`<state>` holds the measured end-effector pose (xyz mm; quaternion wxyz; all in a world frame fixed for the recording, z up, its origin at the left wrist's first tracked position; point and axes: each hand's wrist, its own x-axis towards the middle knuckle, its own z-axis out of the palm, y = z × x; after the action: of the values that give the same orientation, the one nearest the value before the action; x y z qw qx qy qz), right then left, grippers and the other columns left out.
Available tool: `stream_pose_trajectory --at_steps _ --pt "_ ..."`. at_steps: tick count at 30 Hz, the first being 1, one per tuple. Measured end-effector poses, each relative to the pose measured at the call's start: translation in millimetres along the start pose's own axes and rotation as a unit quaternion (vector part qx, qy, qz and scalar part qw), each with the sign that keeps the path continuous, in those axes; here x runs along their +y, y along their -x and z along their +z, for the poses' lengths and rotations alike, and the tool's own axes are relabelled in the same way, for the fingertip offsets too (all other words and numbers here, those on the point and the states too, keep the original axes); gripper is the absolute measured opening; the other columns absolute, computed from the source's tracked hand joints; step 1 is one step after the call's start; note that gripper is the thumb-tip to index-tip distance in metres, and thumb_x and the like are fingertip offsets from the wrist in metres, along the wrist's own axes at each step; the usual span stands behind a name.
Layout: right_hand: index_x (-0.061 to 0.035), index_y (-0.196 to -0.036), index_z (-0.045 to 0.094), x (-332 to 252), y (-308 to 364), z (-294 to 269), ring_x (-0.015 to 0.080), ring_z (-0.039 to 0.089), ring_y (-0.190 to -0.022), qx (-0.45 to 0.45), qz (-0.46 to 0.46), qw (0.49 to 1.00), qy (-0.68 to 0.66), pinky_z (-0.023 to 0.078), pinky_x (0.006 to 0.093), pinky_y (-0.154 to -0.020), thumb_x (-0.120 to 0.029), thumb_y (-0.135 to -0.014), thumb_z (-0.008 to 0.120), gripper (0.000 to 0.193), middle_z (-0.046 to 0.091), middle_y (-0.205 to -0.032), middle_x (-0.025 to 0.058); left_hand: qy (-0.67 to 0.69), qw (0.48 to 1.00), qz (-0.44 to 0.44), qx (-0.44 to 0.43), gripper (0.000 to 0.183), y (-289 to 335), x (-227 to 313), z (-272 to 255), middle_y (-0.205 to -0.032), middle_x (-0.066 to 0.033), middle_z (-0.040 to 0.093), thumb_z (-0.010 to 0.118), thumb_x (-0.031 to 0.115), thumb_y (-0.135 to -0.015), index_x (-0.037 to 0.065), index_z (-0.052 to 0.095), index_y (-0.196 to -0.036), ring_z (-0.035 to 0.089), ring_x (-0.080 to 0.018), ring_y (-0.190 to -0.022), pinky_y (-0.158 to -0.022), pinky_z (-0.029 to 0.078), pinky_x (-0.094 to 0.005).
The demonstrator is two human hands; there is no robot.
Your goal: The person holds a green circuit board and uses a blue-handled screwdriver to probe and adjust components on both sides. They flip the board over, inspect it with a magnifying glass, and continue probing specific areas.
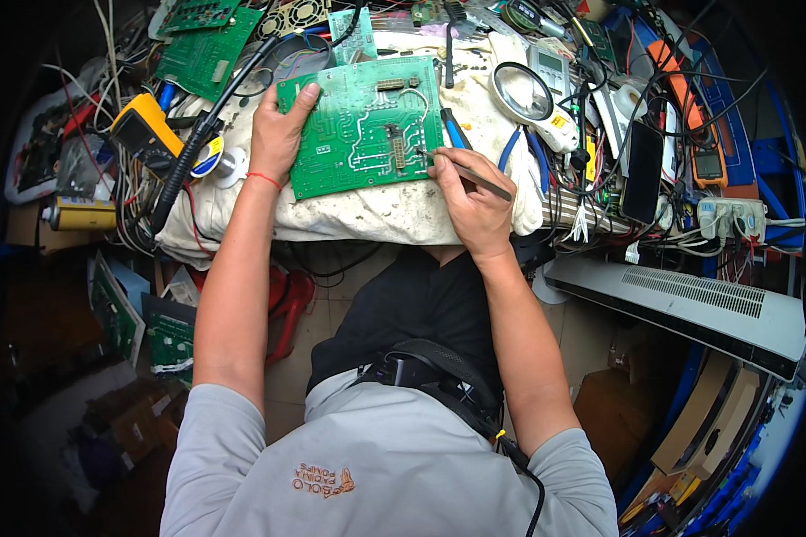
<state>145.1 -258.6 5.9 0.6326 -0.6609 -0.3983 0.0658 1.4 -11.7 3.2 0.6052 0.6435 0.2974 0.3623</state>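
A green circuit board (338, 132) is tilted up over the cloth-covered bench. My left hand (279, 125) is closed on its left edge, with the thumb on the board's face. In my right hand (475, 201) is a pair of dark tweezers (488, 183), pinched between thumb and fingers by the board's lower right edge. Their tips point toward the board near a pin connector (398, 150); I cannot tell whether they touch it. Behind the board's right edge lies a blue-handled tool (454, 130), partly hidden.
A stained white cloth (394, 215) covers the bench front. At left are a yellow multimeter (145, 125) and a solder spool (231, 166). A magnifying glass (521, 91), a black phone (641, 170) and an orange multimeter (709, 164) lie right, among tangled cables. A brush (450, 40) lies beyond the board.
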Motion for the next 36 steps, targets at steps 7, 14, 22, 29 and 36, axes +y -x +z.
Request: stream_pose_trajectory --at_steps 7,14,22,29,36 --pt "0.0024 -0.102 0.074 2.1 -0.4 0.4 0.0203 0.076 -0.078 -0.006 0.003 1.000 0.002 0.058 0.0292 -0.070 -0.003 -0.091 0.074 0.012 0.076 -0.092 0.0128 -0.001 1.000 0.006 0.008 0.044 -0.5 -0.2 0.4 -0.106 -0.0043 0.073 0.078 0.035 -0.096 0.002 0.067 -0.122 0.066 -0.0101 -0.091 -0.081 0.054 -0.0262" --pt "0.0025 -0.102 0.074 1.9 0.5 -1.0 0.0186 0.076 -0.077 -0.001 0.007 1.000 -0.026 0.058 0.0283 -0.069 -0.004 -0.093 0.073 0.011 0.076 -0.089 0.0115 -0.003 1.000 0.000 0.002 0.040 -1.0 -0.7 -0.7 -0.108 -0.0025 0.072 0.076 0.032 -0.098 0.003 0.065 -0.124 0.065 -0.0084 -0.091 -0.080 0.054 -0.0245" --pt "0.0038 -0.104 0.074 3.0 -0.3 -3.2 0.0182 0.076 -0.080 -0.018 0.006 1.000 0.017 0.059 0.0278 -0.071 -0.008 -0.095 0.075 0.015 0.076 -0.093 0.0125 -0.005 1.000 -0.002 -0.001 0.039 0.4 0.7 0.1 -0.108 -0.0011 0.070 0.075 0.031 -0.099 0.003 0.064 -0.124 0.064 -0.0078 -0.092 -0.081 0.054 -0.0238" --pt "0.0007 -0.100 0.075 4.1 -0.2 -1.0 0.0189 0.076 -0.078 0.003 0.011 1.000 0.006 0.058 0.0287 -0.070 -0.007 -0.090 0.078 0.013 0.077 -0.091 0.0125 -0.015 1.000 0.001 -0.002 0.039 0.4 1.9 -0.5 -0.109 -0.0013 0.070 0.075 0.032 -0.099 0.004 0.065 -0.124 0.064 -0.0078 -0.092 -0.081 0.054 -0.0239" --pt "0.0026 -0.104 0.075 2.2 0.5 0.0 0.0182 0.076 -0.078 -0.006 0.039 0.998 -0.047 0.058 0.0280 -0.070 -0.007 -0.094 0.075 0.013 0.077 -0.092 0.0122 0.000 1.000 0.006 0.012 0.041 0.6 0.7 1.4 -0.105 -0.0029 0.072 0.078 0.034 -0.096 0.003 0.068 -0.120 0.065 -0.0094 -0.091 -0.081 0.054 -0.0255"
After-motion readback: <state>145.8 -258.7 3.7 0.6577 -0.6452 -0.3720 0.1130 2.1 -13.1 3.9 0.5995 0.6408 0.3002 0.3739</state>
